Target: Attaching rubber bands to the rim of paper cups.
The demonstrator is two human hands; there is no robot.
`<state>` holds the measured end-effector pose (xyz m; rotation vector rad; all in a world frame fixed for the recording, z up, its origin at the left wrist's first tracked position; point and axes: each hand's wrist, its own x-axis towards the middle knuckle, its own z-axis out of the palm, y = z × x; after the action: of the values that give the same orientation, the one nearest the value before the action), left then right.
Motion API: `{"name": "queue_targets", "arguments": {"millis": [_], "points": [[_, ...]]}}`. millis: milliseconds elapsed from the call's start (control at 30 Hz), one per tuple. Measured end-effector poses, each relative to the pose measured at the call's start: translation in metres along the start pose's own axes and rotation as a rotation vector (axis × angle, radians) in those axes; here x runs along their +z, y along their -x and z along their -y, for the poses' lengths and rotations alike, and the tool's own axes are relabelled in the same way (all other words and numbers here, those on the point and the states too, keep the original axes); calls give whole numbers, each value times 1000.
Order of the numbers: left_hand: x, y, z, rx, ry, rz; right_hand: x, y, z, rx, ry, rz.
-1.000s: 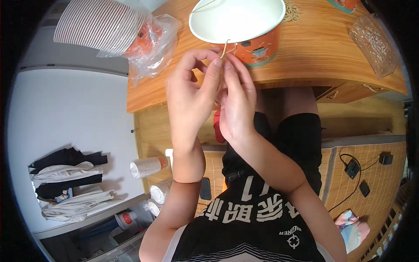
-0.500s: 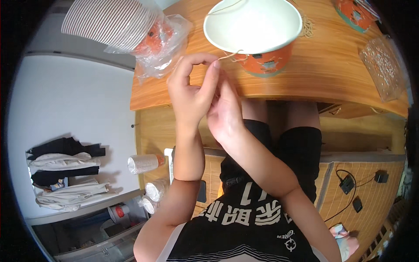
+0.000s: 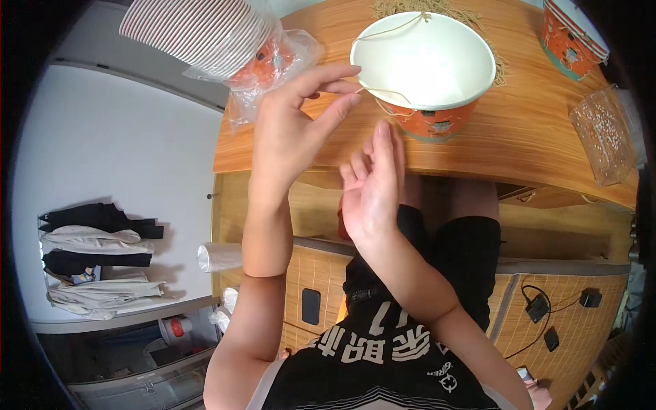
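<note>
Left hand (image 3: 290, 130) pinches string (image 3: 383, 91) (by the paper bowl (image 3: 424, 68)).

You have two orange paper bowls (image 3: 424, 72) (image 3: 572, 34), one bagged stack of lids (image 3: 205, 34), one clear box (image 3: 605, 133), far.

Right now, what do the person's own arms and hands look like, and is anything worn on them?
Both forearms are bare up to the elbows: no sleeves in view, no gloves, no watch or bands. The left hand and right hand show no rings on the fingers. A black top with white markings covers the torso.
</note>
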<state>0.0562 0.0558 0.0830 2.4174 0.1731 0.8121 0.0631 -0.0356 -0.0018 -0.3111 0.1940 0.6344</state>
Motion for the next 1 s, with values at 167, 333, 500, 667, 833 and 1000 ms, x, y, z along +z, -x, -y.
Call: {"name": "queue_targets", "arguments": {"millis": [167,333,500,667,833,1000], "points": [[6,-3,-1,149,-128,-15,-11,3,9,-505,304,-110],[17,-12,-1,508,-203,-38,-26,-7,18,-751,708,-114],[30,-5,-8,162,92,74,-29,-21,16,-849,726,-160],[42,-3,-15,129,225,118,-29,-28,16,-850,617,-203],[44,-3,-16,76,248,121,-26,-31,24,-872,595,-149],[49,-8,-14,72,120,143,-22,-36,31,-749,594,-132]]}}
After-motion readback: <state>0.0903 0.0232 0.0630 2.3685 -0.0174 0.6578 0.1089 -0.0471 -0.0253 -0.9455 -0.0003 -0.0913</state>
